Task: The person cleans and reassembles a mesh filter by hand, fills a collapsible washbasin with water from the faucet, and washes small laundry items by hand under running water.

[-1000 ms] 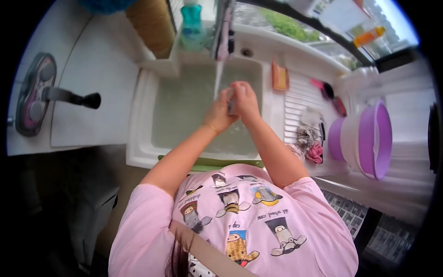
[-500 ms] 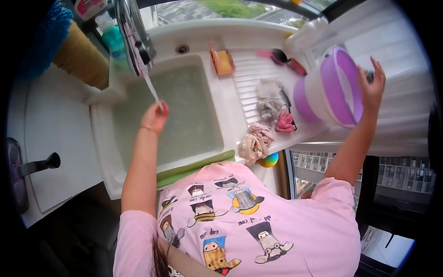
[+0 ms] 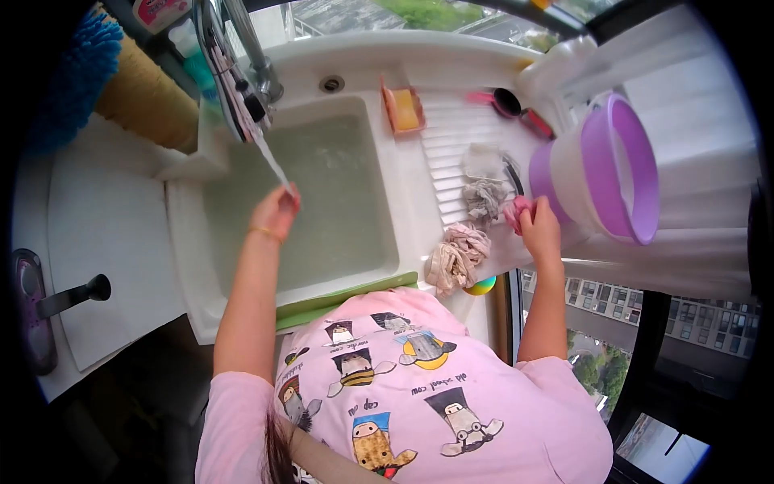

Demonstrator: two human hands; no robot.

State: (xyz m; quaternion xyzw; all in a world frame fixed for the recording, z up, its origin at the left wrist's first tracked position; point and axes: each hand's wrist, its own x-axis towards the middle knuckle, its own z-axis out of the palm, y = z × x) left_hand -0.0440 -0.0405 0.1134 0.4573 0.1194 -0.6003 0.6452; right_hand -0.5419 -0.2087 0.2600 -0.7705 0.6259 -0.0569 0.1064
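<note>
Water runs from the faucet (image 3: 242,105) onto my left hand (image 3: 275,211), which is over the water-filled sink (image 3: 391,218). Its fingers are partly curled, and whether anything is in them is hidden. On the ribbed board, my right hand (image 3: 540,229) grips a small pink cloth (image 3: 517,212) between its fingers. Just left of that cloth lies a grey cloth (image 3: 484,200), with a pale cloth (image 3: 484,163) behind it. Nearer my body sits a crumpled beige and pink cloth (image 3: 456,260). The purple and white bucket (image 3: 601,169) lies on its side right of my right hand.
An orange soap dish (image 3: 402,110) with yellow soap stands beside the sink. Behind the cloths are a pink and black brush (image 3: 505,102) and a red and black item (image 3: 536,123). A green strip (image 3: 347,301) lines the sink's front edge. A long-handled tool (image 3: 72,297) is at far left.
My hands were together under the water, then parted. My right hand went to the bucket's opening, then came back left and took hold of the pink cloth. My left hand stayed under the stream.
</note>
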